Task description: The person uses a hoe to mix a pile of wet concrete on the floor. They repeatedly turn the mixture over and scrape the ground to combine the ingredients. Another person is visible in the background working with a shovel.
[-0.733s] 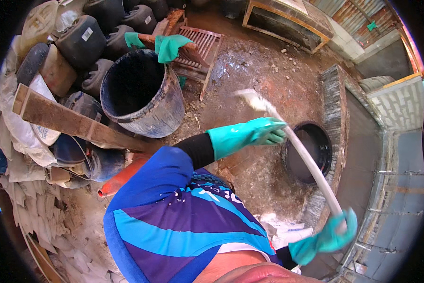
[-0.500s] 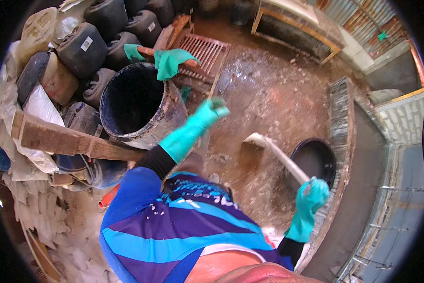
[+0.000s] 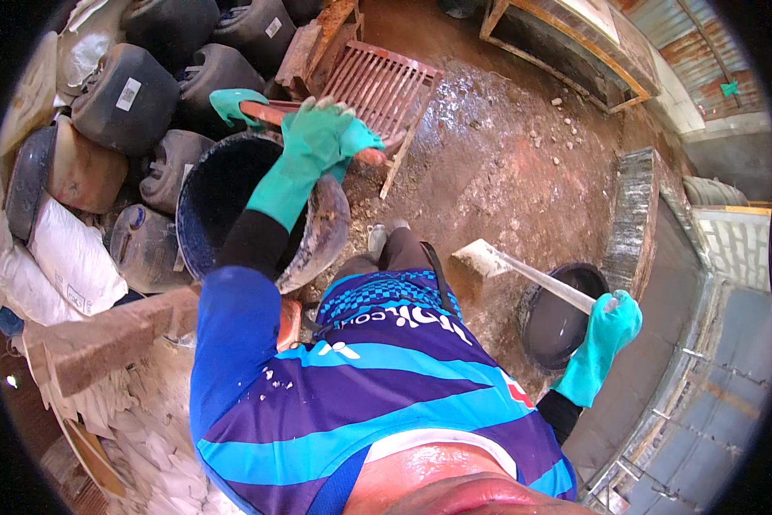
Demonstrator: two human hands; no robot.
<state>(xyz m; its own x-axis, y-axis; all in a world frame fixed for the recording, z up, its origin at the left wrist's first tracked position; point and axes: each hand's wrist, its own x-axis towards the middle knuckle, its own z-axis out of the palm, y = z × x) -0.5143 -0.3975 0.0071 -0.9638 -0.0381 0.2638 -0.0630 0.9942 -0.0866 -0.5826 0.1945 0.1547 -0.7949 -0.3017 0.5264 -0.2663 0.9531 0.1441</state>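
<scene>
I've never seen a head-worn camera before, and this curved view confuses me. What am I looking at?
There's no machine, just a person at work. A wide fisheye camera on the head looks down, bending straight edges; the striped shirt fills the bottom. The gloved right hand holds a long, pale tool whose flat end is over the wet-looking ground, left of a black tub. The gloved left hand is at a green cloth draped on a reddish bar by a large barrel; whether its grip is closed is unclear. Dark jugs crowd the upper left.
</scene>
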